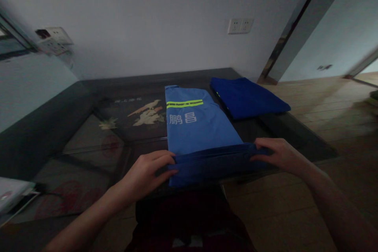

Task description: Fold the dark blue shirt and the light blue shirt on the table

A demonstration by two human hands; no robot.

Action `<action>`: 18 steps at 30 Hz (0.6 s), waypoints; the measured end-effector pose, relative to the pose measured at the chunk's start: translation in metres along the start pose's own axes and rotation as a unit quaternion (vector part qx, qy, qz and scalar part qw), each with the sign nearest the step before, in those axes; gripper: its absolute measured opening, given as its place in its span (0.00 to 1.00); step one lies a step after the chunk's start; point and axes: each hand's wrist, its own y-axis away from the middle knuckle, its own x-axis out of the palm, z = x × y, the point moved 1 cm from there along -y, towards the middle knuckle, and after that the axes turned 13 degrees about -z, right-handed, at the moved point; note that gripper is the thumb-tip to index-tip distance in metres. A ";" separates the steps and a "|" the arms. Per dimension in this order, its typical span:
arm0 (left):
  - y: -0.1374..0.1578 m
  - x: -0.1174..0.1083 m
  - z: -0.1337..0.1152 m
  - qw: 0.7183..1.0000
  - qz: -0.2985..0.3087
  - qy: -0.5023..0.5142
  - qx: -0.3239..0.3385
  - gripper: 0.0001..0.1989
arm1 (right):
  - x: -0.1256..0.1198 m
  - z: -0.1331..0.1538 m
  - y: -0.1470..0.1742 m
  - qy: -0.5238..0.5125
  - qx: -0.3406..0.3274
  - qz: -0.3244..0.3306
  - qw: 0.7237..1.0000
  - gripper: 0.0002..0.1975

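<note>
A blue work jacket (201,134) lies partly folded on a dark table, with a yellow-green stripe and pale printed characters on its upper face. Its near edge is turned up into a darker blue band. My left hand (158,167) pinches the left end of that band between thumb and fingers. At the band's right end, my right hand (270,151) grips the cloth the same way. A second, darker blue folded garment (248,96) rests beyond the jacket on the right, apart from both hands.
The dark table (141,145) has a bird-and-flower picture under its glossy top. A white box-like object (14,195) sits at the left edge. Wall sockets (240,26) are above the table, and a wooden floor (313,98) extends to the right.
</note>
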 end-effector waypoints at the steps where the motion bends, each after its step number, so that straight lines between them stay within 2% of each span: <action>1: 0.000 -0.002 0.000 1.000 0.006 0.002 -0.003 0.05 | 0.000 -0.001 0.000 -0.003 0.004 -0.001 1.000 0.22; 7: 0.001 -0.009 -0.004 0.998 0.012 0.020 -0.059 0.07 | 0.003 -0.003 0.002 -0.057 0.039 -0.034 0.997 0.18; 12: 0.009 0.001 -0.014 0.991 -0.008 0.005 -0.133 0.07 | 0.003 0.002 0.009 -0.117 0.071 -0.091 0.986 0.17; 15: 0.014 0.011 -0.015 0.988 -0.038 -0.021 -0.145 0.11 | 0.001 0.004 0.017 -0.137 0.072 -0.076 0.985 0.17; 18: 0.018 0.016 -0.016 0.989 -0.054 -0.024 -0.135 0.07 | -0.003 0.005 0.028 -0.141 0.075 -0.029 0.987 0.18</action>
